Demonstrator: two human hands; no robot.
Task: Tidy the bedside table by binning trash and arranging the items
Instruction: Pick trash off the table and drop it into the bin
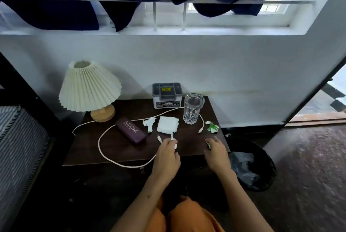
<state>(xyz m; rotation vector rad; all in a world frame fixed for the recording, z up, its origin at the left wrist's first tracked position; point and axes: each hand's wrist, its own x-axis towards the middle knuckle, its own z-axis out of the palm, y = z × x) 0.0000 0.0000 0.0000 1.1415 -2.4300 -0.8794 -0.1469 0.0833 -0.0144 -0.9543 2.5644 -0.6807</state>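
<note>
On the dark bedside table [116, 149], my left hand [167, 154] pinches a small white paper scrap [175, 142] near the front middle. My right hand [215, 151] closes on a small green scrap [208, 145] near the front right edge. A crumpled white tissue [167, 124] lies in the middle, a torn white paper [149, 123] to its left, and a green-and-white crumpled wrapper [212, 127] to the right. A purple case [130, 130], a clear glass [192, 108], a white cable [104, 149], a pleated lamp [89, 89] and a small grey box [167, 95] also stand there.
A black bin [262, 158] with a liner stands on the floor right of the table. A striped mattress [18, 149] lies at left. The wall and window sill are behind the table. My knees in orange [189, 215] are below.
</note>
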